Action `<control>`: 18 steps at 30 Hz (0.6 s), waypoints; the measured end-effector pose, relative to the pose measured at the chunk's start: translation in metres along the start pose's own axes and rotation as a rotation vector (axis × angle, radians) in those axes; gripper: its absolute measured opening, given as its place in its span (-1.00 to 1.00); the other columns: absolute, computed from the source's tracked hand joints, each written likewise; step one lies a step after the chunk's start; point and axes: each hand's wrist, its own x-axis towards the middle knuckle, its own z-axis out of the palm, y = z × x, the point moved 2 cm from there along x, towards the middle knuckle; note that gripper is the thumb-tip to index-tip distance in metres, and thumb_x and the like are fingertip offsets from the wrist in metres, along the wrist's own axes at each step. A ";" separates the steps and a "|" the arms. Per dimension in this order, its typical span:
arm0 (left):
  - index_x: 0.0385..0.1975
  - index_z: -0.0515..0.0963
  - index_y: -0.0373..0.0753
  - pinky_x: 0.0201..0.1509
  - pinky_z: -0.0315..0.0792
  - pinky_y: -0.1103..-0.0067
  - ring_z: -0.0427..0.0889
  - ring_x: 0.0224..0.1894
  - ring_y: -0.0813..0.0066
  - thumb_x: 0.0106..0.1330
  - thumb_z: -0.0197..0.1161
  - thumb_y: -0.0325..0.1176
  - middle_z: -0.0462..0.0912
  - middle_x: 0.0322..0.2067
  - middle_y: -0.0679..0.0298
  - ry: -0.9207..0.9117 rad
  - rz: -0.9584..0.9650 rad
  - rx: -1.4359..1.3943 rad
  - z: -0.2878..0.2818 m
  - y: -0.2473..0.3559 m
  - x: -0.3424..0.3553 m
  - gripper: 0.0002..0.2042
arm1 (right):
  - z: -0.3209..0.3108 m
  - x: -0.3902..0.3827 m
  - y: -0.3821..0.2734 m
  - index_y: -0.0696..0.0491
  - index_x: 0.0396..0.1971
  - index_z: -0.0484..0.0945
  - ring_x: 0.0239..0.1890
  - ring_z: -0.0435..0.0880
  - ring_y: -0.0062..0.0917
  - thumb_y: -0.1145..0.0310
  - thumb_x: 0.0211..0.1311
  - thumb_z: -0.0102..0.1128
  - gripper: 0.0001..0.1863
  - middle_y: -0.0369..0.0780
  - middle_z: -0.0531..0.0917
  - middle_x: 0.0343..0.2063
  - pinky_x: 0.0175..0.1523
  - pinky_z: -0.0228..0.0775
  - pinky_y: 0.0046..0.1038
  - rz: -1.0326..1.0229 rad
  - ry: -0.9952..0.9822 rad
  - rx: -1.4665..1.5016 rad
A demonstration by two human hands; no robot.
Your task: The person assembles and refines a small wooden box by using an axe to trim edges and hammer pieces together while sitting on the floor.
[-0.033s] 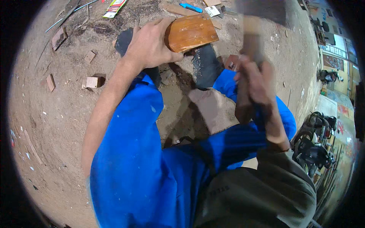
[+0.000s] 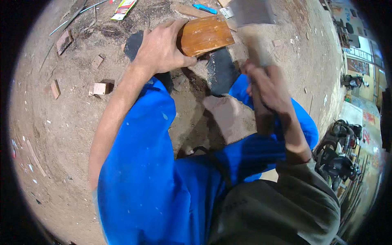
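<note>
My left hand (image 2: 162, 47) grips the left end of an orange-brown varnished wooden board (image 2: 206, 34), which is held over my dark-shod feet (image 2: 220, 71). My right hand (image 2: 267, 83) is closed on the wooden handle of a hatchet-like tool (image 2: 251, 12), whose wide grey head is motion-blurred above and to the right of the board. The tool's exact shape cannot be made out, and it appears apart from the board.
Wood offcuts (image 2: 101, 88) and scraps lie on the dusty floor (image 2: 61, 134). At the top are a blue marker (image 2: 205, 9) and a green-and-white packet (image 2: 122, 9). Parked motorcycles (image 2: 339, 163) and long rods stand along the wall at the right.
My right hand and the tool's head have swung left, bringing the head nearer the board. My left hand and the board are nearly unchanged.
</note>
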 end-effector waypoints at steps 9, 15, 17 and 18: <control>0.23 0.48 -0.15 0.22 0.41 -0.03 0.64 0.12 0.00 -0.20 0.52 0.02 0.66 0.06 0.07 -0.051 -0.033 0.017 -0.004 0.000 -0.002 -0.15 | -0.009 -0.024 -0.035 0.23 -0.24 0.55 -0.53 0.67 -0.53 0.19 0.37 0.17 -0.66 -0.24 0.62 -0.52 -0.43 0.51 -0.42 -0.111 0.249 0.202; 0.25 0.46 -0.24 0.24 0.48 0.15 0.66 0.10 -0.03 -0.18 0.52 -0.08 0.66 0.05 -0.04 -0.123 -0.043 -0.090 -0.011 0.006 0.006 -0.14 | 0.009 -0.018 -0.007 0.27 -0.17 0.53 -0.57 0.64 -0.53 0.23 0.35 0.20 -0.65 -0.23 0.60 -0.53 -0.44 0.52 -0.44 -0.009 -0.083 0.256; 0.24 0.45 -0.36 0.20 0.54 0.34 0.69 0.10 0.08 -0.10 0.50 -0.16 0.68 0.02 -0.07 -0.126 -0.034 -0.201 -0.011 -0.020 0.015 -0.19 | 0.000 -0.029 -0.012 0.28 -0.17 0.52 -0.58 0.63 -0.53 0.24 0.34 0.22 -0.65 -0.23 0.59 -0.54 -0.46 0.51 -0.44 0.005 -0.063 0.444; 0.24 0.45 -0.39 0.19 0.54 0.35 0.69 0.09 0.13 -0.06 0.49 -0.16 0.68 0.02 -0.04 -0.152 -0.094 -0.271 -0.015 -0.031 0.018 -0.21 | 0.000 -0.035 -0.007 0.28 -0.16 0.52 -0.58 0.63 -0.54 0.25 0.33 0.23 -0.65 -0.23 0.59 -0.54 -0.47 0.50 -0.44 0.022 -0.060 0.539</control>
